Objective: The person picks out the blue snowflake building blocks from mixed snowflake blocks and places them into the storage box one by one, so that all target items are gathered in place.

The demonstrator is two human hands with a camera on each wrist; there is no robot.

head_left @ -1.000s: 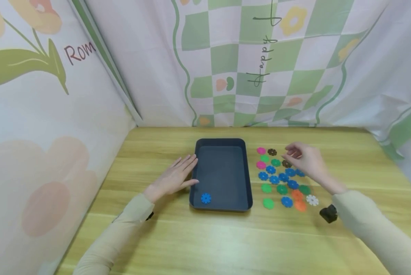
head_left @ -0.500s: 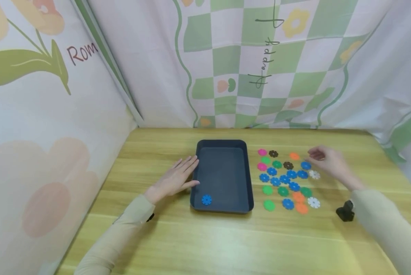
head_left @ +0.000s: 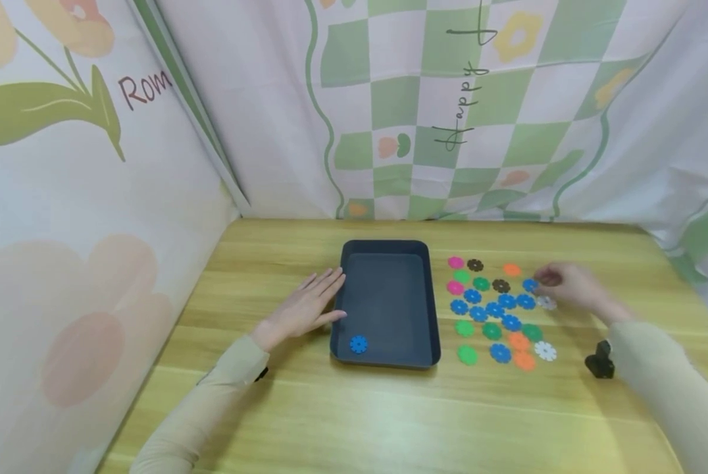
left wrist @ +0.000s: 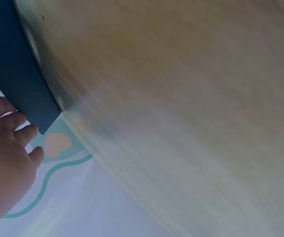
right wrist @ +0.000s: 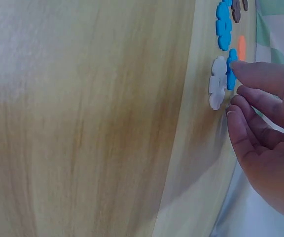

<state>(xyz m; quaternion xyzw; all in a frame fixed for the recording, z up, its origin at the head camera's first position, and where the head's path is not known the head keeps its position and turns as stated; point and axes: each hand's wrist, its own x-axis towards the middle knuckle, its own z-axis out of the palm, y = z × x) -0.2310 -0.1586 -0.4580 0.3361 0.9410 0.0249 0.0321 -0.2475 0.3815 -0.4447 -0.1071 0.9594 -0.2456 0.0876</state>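
Observation:
My left hand (head_left: pixel 303 307) lies with straight fingers against the left wall of a dark tray (head_left: pixel 383 355); in the left wrist view the fingertips (left wrist: pixel 31 132) are at the tray's side (left wrist: pixel 18 74). One blue flower-shaped plastic disc (head_left: pixel 358 344) lies in the tray's near left corner. My right hand (head_left: pixel 570 286) is at the right edge of a spread of such discs, loosely bent, beside a blue disc (head_left: pixel 530 285) and a white disc (head_left: pixel 547 303). In the right wrist view its thumb (right wrist: pixel 260 76) overlaps the blue disc (right wrist: pixel 231 69); whether it touches is unclear. Nothing shows between thumb and fingers.
Several more flat discs lie right of the tray, among them a pink one (head_left: pixel 455 263), a brown one (head_left: pixel 501 286), a light green one (head_left: pixel 467 355) and an orange one (head_left: pixel 524 361). A printed curtain (head_left: pixel 389 99) hangs behind the wooden table (head_left: pixel 306 408).
My right hand has moved right, uncovering an orange, a blue and a white disc, then lowered toward the blue one. The left hand has stayed at the tray.

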